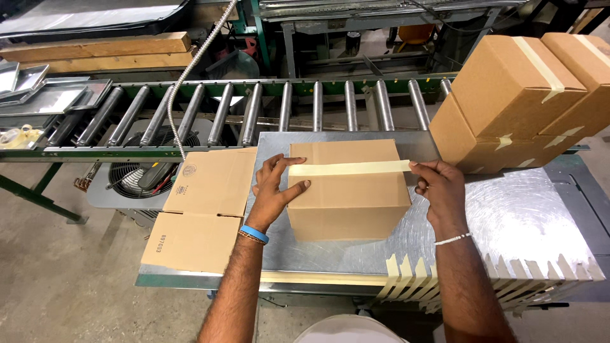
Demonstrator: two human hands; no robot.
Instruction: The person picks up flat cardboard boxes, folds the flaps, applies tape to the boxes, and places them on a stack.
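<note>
A closed cardboard box (346,197) sits on a metal table (508,216) in front of me. A strip of beige tape (349,168) lies across its top seam. My left hand (273,190) rests on the box's left edge, thumb and fingers pressing the tape's left end. My right hand (438,187) pinches the tape's right end at the box's right edge.
Flattened cardboard (200,209) lies at the table's left end. Several taped boxes (527,95) are stacked at the right. Precut tape strips (483,276) hang along the near edge. A roller conveyor (254,111) runs behind, and a fan (136,174) sits below it.
</note>
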